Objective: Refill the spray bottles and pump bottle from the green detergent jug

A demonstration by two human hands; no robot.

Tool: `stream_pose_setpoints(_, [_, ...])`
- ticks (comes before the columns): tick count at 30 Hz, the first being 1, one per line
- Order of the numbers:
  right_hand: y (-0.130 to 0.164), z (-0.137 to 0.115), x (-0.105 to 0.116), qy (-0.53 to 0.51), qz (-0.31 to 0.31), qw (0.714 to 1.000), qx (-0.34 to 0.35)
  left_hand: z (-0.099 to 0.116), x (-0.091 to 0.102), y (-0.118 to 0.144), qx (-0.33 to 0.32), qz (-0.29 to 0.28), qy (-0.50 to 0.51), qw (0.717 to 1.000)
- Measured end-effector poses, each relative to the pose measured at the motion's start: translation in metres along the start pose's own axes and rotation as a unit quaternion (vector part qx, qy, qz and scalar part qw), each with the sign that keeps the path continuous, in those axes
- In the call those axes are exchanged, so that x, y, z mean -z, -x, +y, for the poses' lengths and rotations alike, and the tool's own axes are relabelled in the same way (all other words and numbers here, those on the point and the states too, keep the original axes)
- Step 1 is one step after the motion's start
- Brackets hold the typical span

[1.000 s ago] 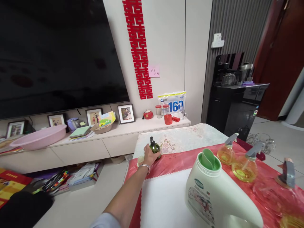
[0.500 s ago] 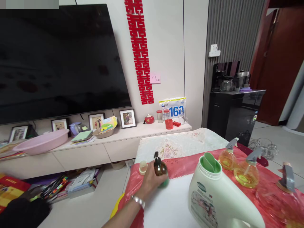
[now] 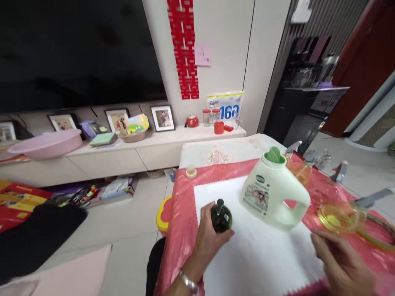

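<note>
My left hand [image 3: 207, 238] grips a small round dark green pump bottle [image 3: 221, 218] and holds it on the white cloth [image 3: 259, 255] near the table's left edge. My right hand [image 3: 342, 263] is at the lower right over the cloth's corner, blurred, fingers loosely spread, holding nothing I can see. A large white detergent jug [image 3: 271, 193] with a green cap stands just right of the green bottle. Several clear spray bottles of yellow liquid [image 3: 338, 216] stand on the red tablecloth [image 3: 182, 213] behind my right hand.
A small cream cap [image 3: 191, 171] lies at the red cloth's far left corner. A low cabinet [image 3: 123, 154] with photo frames, a pink basin [image 3: 46, 144] and red jars runs under a big dark screen. A yellow object [image 3: 162, 211] sits below the table's left edge.
My left hand has carried the green pump bottle from the table's far left corner toward me onto the white cloth. My right hand has come into view at the lower right.
</note>
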State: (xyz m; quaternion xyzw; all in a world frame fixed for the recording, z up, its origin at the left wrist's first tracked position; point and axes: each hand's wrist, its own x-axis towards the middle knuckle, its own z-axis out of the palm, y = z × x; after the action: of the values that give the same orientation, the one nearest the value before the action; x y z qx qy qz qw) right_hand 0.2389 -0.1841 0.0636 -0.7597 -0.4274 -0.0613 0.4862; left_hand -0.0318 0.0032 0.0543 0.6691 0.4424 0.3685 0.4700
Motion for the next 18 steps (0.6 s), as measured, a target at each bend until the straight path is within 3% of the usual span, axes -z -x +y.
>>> stream_pose_setpoints(2, [0.000, -0.049, -0.015, -0.064, -0.058, 0.993, 0.077, -0.005, -0.002, 0.002, -0.001, -0.005, 0.017, 1.000])
stream_pose_setpoints(6, [-0.007, -0.115, -0.074, -0.119, -0.169, 0.971, 0.119, -0.015, -0.005, 0.004, -0.039, 0.005, 0.036, 0.999])
stream_pose_setpoints(9, [-0.009, -0.135, -0.114, -0.132, -0.208, 0.963, 0.108, -0.022, -0.008, 0.004, -0.074, 0.010, 0.056, 0.996])
stream_pose_setpoints(12, [-0.011, -0.146, -0.140, -0.122, -0.229, 0.962, 0.083, -0.027, -0.011, 0.002, -0.108, 0.025, 0.048, 0.993])
stream_pose_setpoints(18, [-0.017, -0.156, -0.149, -0.114, -0.246, 0.961, 0.048, -0.031, -0.015, 0.001, -0.130, 0.049, 0.028, 0.990])
